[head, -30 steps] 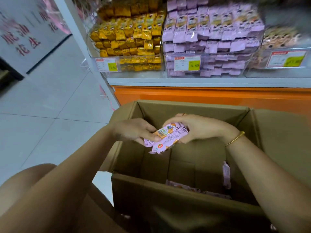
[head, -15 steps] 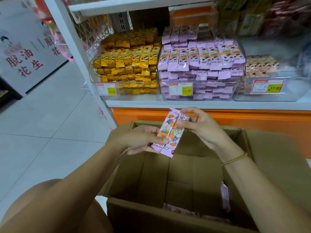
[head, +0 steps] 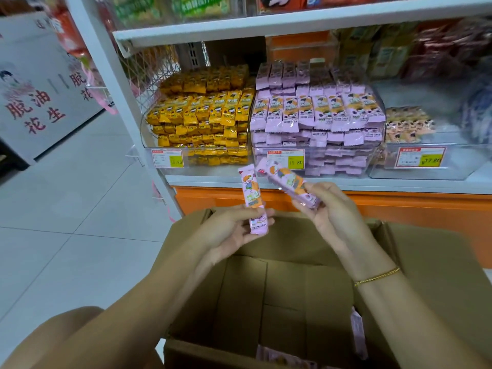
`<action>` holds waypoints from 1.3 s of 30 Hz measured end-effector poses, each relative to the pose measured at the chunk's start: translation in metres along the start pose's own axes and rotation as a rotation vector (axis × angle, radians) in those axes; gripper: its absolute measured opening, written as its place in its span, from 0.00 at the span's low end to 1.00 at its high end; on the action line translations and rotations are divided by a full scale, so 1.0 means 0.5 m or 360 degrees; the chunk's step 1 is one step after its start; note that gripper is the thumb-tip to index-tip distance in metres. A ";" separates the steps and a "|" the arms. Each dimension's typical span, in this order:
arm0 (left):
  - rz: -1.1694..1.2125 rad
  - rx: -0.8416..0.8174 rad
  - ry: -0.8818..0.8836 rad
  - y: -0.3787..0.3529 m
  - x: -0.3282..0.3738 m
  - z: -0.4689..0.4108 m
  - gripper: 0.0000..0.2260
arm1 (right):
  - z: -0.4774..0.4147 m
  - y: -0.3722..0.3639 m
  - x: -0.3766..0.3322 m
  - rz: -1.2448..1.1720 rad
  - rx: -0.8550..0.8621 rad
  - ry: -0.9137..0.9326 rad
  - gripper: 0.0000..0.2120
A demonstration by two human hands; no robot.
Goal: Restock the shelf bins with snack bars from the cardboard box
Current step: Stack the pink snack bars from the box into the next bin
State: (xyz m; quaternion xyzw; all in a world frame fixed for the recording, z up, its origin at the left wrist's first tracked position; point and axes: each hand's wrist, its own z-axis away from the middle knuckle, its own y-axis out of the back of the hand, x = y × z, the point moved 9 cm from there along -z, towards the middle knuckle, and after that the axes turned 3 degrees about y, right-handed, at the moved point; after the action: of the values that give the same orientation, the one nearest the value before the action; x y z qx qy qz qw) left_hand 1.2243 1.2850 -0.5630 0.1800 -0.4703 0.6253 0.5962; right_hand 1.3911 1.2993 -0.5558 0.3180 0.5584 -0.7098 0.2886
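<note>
Your left hand (head: 231,233) pinches one pink snack bar (head: 251,198) by its lower end, thumb across the front, so it stands upright w/ the printed face toward you. Your right hand (head: 332,209) grips a second pink bar (head: 288,183) by its near end, tilted up & to the left; poss. two stacked there, can't tell. The hands are apart, ea. clamped on its own wrapper, both over the open cardboard box (head: 439,262) & just below the shelf (head: 372,187) edge.

Gripping low leaves the top ends free, prob. so ea. bar can be slotted into a row end-first. The face-out hold matches the pink bin (head: 346,151), where the front rows stand face-forward. That bin is heaped above its clear wall, so any room is prob. on top or at the back. The yellow bin (head: 146,129) beside it holds a diff. flavour, not for these.

A few loose pink bars (head: 356,334) lie at the box bottom, so there's more to shift.
</note>
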 end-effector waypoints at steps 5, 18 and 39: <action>0.0009 -0.0025 -0.0227 -0.031 0.017 -0.005 0.11 | 0.033 -0.029 0.034 0.0515 -0.0090 0.0207 0.03; -0.0001 -0.0122 -0.0470 -0.106 0.134 -0.027 0.08 | 0.068 -0.138 -0.134 0.2041 0.0093 0.1453 0.32; -0.2073 0.0745 -0.1363 -0.080 0.324 -0.059 0.25 | -0.332 -0.109 -0.424 0.2496 0.0805 0.0661 0.24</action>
State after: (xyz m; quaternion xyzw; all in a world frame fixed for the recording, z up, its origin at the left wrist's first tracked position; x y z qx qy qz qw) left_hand 1.2343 1.3959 -0.4353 0.7610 -0.3156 0.1119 0.5556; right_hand 1.5046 1.4843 -0.3876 0.7917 0.0424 -0.3352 0.5090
